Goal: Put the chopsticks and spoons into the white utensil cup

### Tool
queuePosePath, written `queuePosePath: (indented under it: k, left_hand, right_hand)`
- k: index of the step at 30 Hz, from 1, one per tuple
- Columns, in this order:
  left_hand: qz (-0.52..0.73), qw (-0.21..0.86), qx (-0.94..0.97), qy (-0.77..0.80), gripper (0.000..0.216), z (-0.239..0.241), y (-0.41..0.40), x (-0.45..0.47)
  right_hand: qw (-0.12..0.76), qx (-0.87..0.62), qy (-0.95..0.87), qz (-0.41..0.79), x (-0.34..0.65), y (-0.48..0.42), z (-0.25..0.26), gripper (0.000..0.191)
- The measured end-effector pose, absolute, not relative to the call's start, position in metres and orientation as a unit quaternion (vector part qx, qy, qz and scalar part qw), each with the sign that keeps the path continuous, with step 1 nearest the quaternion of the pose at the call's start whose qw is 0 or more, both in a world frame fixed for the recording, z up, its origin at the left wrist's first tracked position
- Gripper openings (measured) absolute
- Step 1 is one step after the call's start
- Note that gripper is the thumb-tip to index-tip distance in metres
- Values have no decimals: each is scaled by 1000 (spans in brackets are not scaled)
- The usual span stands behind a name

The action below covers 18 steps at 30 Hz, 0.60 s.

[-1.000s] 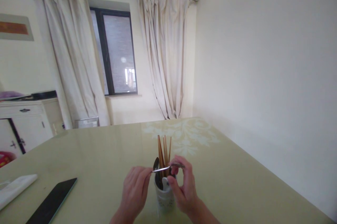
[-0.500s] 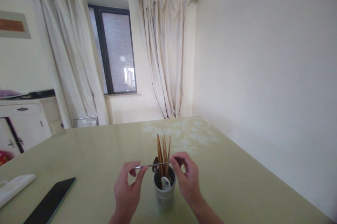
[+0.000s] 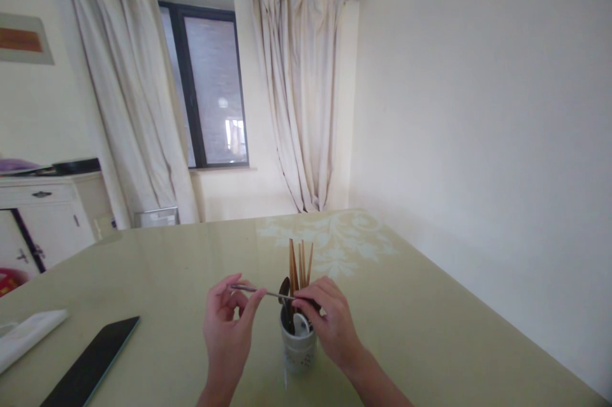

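A thin metal piece of cutlery [image 3: 271, 293], seen nearly edge-on so that its kind is unclear, is held level between both hands. My left hand [image 3: 228, 324] pinches its left end between thumb and fingers. My right hand [image 3: 332, 318] grips the other end, where something dark shows under the fingers. Just behind and below stands a white utensil holder [image 3: 299, 353] with a pattern of small holes. Several wooden chopsticks [image 3: 301, 263], a dark spoon [image 3: 285, 287] and a white spoon [image 3: 301, 324] stick up from it. My right hand partly covers its rim.
The holder stands on a pale green table [image 3: 167, 286] with a leafy pattern at its far end. On the left lie a black flat device [image 3: 90, 362] and a white object [image 3: 31, 337]. A wall [image 3: 478, 139] runs along the right side.
The cutlery has shifted slightly left and now slopes down to the right. My right hand has moved left, nearer the chopsticks, and my left fingers have risen. The view has tilted a little.
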<state>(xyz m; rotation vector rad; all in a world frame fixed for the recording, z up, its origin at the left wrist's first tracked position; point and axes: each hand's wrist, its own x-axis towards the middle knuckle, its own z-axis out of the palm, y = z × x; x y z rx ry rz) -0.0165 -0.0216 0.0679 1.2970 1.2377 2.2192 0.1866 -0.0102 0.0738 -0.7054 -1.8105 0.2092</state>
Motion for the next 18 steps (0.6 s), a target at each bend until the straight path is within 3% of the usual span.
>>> queuePosePath:
  k: [10,18]
  left_hand:
    - [697,179,542,434,62,51,-25,-5]
    - [602,243,615,447,64,28,-20,8]
  right_hand:
    - [573,-295,-748,155,181,-18,76,12]
    - [660,-296,-598,346,179,-12,66,26]
